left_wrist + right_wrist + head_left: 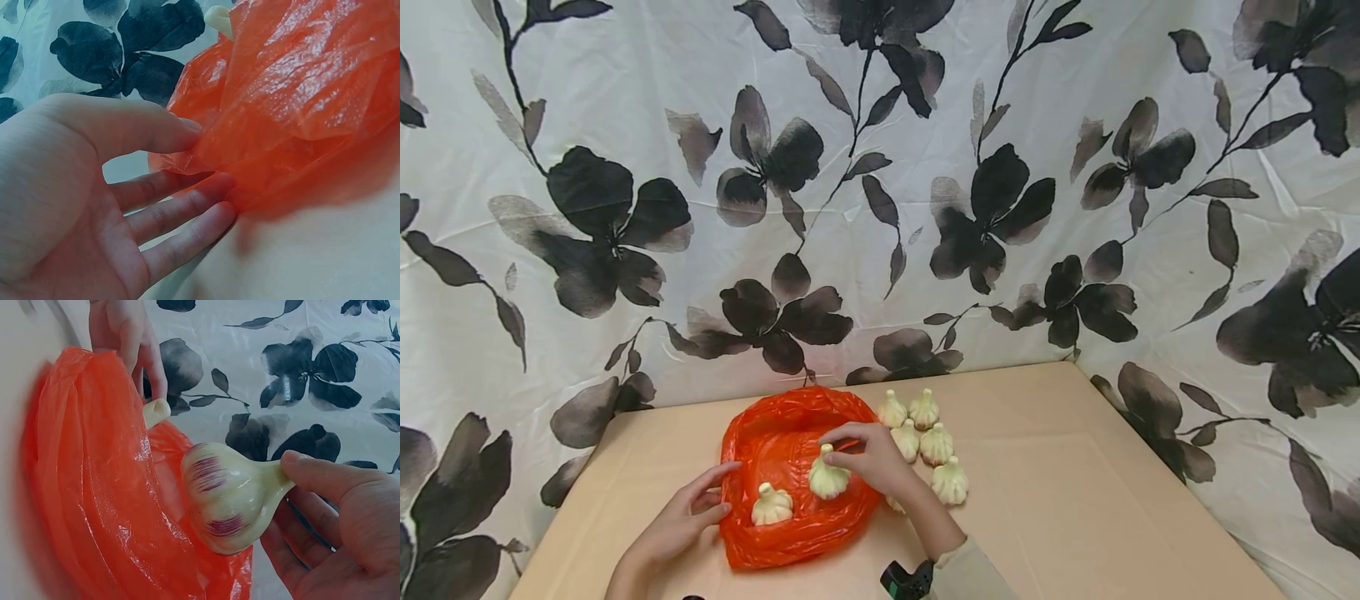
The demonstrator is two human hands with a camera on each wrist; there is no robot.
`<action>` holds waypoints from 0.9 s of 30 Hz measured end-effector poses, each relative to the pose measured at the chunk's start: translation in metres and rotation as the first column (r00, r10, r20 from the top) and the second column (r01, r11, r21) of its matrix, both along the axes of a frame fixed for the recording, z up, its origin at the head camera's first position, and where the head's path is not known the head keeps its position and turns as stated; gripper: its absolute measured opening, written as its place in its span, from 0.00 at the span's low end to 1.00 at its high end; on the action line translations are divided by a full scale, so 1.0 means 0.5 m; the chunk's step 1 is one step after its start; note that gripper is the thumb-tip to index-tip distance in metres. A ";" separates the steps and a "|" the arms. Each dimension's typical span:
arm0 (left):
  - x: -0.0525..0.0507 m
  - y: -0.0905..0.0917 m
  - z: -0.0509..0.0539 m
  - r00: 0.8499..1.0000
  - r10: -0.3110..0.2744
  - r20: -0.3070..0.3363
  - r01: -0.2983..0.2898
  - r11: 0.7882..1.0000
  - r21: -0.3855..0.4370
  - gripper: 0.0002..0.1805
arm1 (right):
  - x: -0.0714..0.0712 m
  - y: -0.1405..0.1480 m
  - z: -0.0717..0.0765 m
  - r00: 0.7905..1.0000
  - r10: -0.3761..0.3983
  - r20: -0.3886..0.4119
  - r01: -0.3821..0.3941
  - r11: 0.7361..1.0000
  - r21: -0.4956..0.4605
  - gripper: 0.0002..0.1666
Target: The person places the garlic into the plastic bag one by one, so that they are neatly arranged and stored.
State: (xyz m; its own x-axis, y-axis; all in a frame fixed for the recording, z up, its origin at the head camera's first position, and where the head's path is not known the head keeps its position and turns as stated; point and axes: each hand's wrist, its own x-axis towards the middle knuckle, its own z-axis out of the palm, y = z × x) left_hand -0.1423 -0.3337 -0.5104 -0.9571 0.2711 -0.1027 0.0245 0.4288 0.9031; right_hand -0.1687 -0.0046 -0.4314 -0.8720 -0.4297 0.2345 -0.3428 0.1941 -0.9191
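Observation:
A red plastic bag [805,546] lies with its mouth spread wide on the table. My left hand [681,517] holds the bag's left edge, thumb and fingers on either side of the film in the left wrist view. Between thumb and fingers of my right hand [876,458], a garlic bulb [828,479] is pinched by its stem over the bag's mouth; purple streaks mark its side [219,500] in the right wrist view. Another garlic bulb [772,505] sits inside the bag at the left, only its stem [156,412] showing above the film in the right wrist view.
Several more garlic bulbs [936,445] stand in a cluster right of the bag, one partly hidden by my right forearm. The tan tabletop [1075,500] ends at a floral cloth [880,208] behind. A black device [907,579] is on my right wrist.

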 end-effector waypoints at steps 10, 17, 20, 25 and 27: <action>0.001 -0.001 -0.005 1.000 0.011 0.000 -0.011 1.000 -0.007 0.35 | -0.035 -0.022 -0.046 1.000 -0.017 0.003 0.017 1.000 0.024 0.12; 0.002 0.000 -0.007 1.000 0.016 0.003 -0.016 1.000 -0.004 0.35 | -0.042 -0.034 -0.059 0.999 -0.032 -0.002 0.032 1.000 0.001 0.12; 0.002 0.001 -0.005 1.000 0.015 0.003 -0.015 1.000 -0.003 0.35 | -0.043 -0.038 -0.060 0.999 -0.039 -0.010 0.039 0.999 -0.002 0.12; 0.003 0.003 -0.003 1.000 0.007 -0.006 -0.007 1.000 0.001 0.35 | -0.042 -0.046 -0.060 0.999 -0.036 0.006 0.036 0.999 -0.022 0.12; 0.003 0.003 -0.002 1.000 0.007 -0.008 -0.007 1.000 0.006 0.35 | -0.042 -0.049 -0.060 0.999 -0.038 0.008 0.038 0.999 -0.026 0.12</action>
State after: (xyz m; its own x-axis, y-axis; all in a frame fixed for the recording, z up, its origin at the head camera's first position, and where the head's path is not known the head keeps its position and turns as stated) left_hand -0.1406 -0.3324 -0.5114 -0.9597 0.2650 -0.0939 0.0285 0.4237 0.9054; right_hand -0.1898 -0.0289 -0.4613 -0.8893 -0.3902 0.2385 -0.3286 0.1824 -0.9267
